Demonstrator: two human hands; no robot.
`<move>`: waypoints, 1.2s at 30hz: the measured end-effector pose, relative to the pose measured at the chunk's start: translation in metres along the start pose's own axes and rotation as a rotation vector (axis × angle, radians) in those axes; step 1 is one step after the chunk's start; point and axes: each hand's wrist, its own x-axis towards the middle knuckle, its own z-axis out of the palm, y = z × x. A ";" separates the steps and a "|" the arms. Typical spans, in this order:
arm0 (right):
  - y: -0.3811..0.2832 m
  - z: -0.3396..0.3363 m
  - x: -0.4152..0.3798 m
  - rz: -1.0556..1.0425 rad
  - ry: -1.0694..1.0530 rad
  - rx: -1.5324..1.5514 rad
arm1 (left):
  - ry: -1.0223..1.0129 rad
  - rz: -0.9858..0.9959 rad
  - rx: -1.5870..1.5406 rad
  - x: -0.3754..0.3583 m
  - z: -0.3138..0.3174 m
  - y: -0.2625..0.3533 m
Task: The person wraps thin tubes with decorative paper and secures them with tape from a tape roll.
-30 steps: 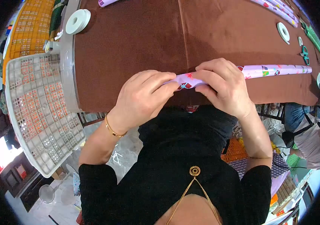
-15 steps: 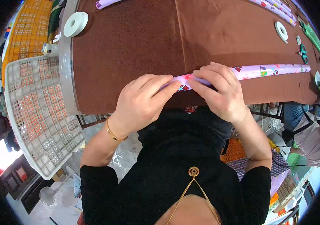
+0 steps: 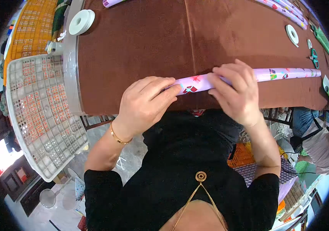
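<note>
The step seems to be rolling tight the lilac gift-printed wrapping roll [image 3: 198, 85]; next move calls, I judge, for even pressure. The left hand [image 3: 144, 101] pinches its left end; the right hand [image 3: 238, 91] curves over its middle — pressed or loose, I cannot tell. It lies along the counter's [image 3: 133, 46] near edge.
</note>
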 end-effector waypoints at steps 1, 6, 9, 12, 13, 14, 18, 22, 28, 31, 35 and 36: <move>-0.004 0.006 0.002 -0.017 0.008 0.028 | -0.007 0.005 0.003 0.000 0.000 0.000; -0.021 0.026 0.015 -0.080 0.032 0.118 | 0.016 0.000 -0.006 -0.004 0.002 -0.004; -0.021 0.028 0.017 -0.100 0.031 0.145 | 0.000 -0.073 -0.030 -0.006 -0.009 -0.008; -0.022 0.030 0.017 -0.097 0.029 0.140 | -0.014 -0.163 -0.082 -0.011 -0.016 -0.012; -0.022 0.030 0.018 -0.085 0.028 0.148 | -0.017 -0.140 -0.090 -0.011 -0.015 -0.013; -0.023 0.031 0.018 -0.073 0.027 0.153 | -0.019 -0.116 -0.099 -0.012 -0.014 -0.014; -0.023 0.030 0.019 -0.067 0.019 0.146 | -0.026 -0.053 -0.097 -0.012 -0.005 -0.019; -0.022 0.030 0.017 -0.066 0.019 0.139 | 0.024 0.008 -0.092 -0.016 0.000 -0.024; -0.022 0.030 0.017 -0.070 0.018 0.137 | 0.128 0.058 -0.008 -0.024 -0.002 -0.023; -0.023 0.030 0.017 -0.073 0.020 0.141 | 0.128 -0.029 -0.024 -0.024 -0.010 -0.022; -0.023 0.030 0.017 -0.075 0.027 0.145 | 0.122 0.018 0.032 -0.033 -0.009 -0.026; -0.023 0.030 0.017 -0.075 0.027 0.145 | 0.122 0.018 0.033 -0.035 -0.008 -0.026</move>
